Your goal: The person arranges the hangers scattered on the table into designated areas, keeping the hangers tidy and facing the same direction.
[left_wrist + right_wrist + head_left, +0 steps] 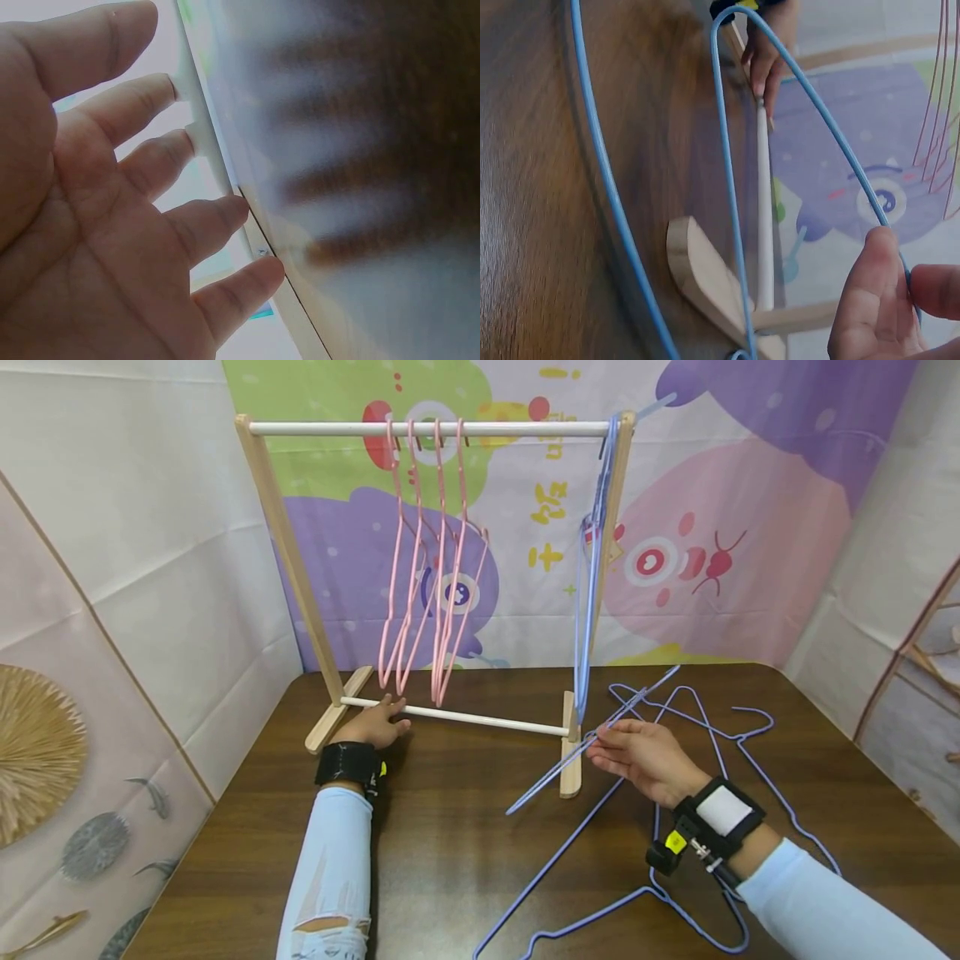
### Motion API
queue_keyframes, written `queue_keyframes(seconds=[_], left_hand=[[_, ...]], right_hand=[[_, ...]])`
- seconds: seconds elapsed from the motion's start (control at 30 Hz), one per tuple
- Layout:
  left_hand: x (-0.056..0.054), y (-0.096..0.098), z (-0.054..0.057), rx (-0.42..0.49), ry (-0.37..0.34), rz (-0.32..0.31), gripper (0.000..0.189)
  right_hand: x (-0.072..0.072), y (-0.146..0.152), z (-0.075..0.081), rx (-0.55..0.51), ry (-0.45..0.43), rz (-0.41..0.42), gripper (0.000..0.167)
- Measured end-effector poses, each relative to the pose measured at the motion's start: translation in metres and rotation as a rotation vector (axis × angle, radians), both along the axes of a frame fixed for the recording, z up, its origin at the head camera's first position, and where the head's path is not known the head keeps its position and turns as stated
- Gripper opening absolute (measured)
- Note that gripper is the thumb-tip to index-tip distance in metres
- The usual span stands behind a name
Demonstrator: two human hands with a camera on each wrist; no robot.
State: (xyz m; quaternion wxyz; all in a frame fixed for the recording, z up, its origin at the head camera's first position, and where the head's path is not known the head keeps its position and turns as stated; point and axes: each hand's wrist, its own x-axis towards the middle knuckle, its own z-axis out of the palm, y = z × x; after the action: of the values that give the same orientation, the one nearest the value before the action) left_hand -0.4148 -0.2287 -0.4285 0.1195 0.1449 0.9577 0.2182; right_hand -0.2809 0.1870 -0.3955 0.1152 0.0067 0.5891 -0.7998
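Observation:
In the head view, my left hand [371, 724] is at the left end of the rack's white lower bar [487, 719], fingers spread and fingertips by the bar. The left wrist view shows its bare palm [90, 240], holding nothing. My right hand [637, 758] pinches a blue clothes hanger [542, 783] between thumb and fingers, tilted in front of the right foot of the rack. The right wrist view shows this hanger's bent end [829, 120] too. Pink hangers [441, 477] hang mid-rail; blue hangers [583, 643] hang bunched at the right post.
The wooden rack has a left post [292, 552], a white top rail [322, 429] and a right foot [572, 777]. Loose blue hangers [555, 859] lie overlapping on the brown table [247, 877], beneath and around my right arm. A patterned cloth [750, 527] hangs behind.

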Motion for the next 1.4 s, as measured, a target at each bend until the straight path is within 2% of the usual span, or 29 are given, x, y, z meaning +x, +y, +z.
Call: queue_keyframes(seconds=[0.3,0.6,0.97,1.23,1.4], left_hand=[[-0.001,0.0,-0.001,0.001,0.0,-0.003,0.06],[-0.002,0.001,-0.002,-0.001,-0.001,0.005,0.06],[-0.001,0.0,-0.001,-0.014,-0.02,0.015,0.06],[-0.001,0.0,-0.001,0.002,-0.018,0.02,0.06],[-0.001,-0.001,-0.001,-0.002,-0.014,0.02,0.06]], right_hand=[[0.015,-0.022,0.013,0.06,0.072,0.045,0.011],[0.017,-0.026,0.01,0.123,0.074,0.047,0.007],[0.008,-0.013,0.011,0.234,0.088,0.123,0.016],[0.002,-0.009,0.012,0.276,0.094,0.14,0.01],[0.0,-0.009,0.015,0.313,0.097,0.163,0.014]])
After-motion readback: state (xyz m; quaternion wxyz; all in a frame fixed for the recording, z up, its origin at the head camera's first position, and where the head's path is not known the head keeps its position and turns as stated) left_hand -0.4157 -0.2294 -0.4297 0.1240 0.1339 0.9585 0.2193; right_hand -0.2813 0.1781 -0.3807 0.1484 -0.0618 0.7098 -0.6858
